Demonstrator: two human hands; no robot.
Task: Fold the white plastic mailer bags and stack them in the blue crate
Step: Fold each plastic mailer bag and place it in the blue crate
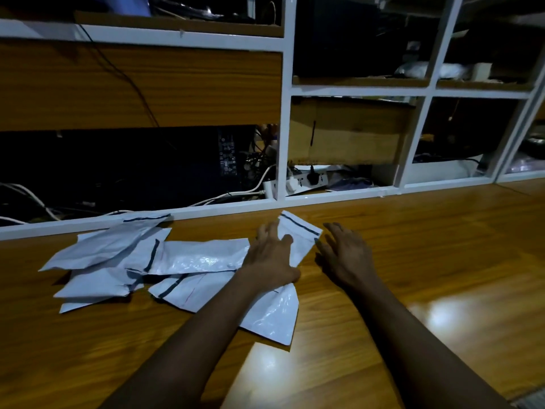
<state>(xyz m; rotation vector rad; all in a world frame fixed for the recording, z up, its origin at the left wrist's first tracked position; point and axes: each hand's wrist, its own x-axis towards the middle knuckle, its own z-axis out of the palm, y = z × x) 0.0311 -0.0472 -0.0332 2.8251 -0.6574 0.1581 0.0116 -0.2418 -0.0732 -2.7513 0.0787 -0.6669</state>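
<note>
Several white plastic mailer bags (124, 255) with dark seal strips lie loosely piled on the wooden table (442, 261), left of centre. One mailer (298, 234) lies angled at the middle of the table. My left hand (271, 255) rests flat on that mailer with fingers spread, pressing it down. My right hand (345, 252) hovers or rests just right of the mailer's edge, fingers relaxed and holding nothing. Under my left forearm another mailer (271, 317) lies nearer to me. No blue crate is in view.
A white-framed shelf unit (284, 113) with wood panels rises along the table's far edge. A power strip (298, 181), white cables (29, 199) and a cardboard box (348, 131) sit in its openings. Bare wood stretches to the right and front.
</note>
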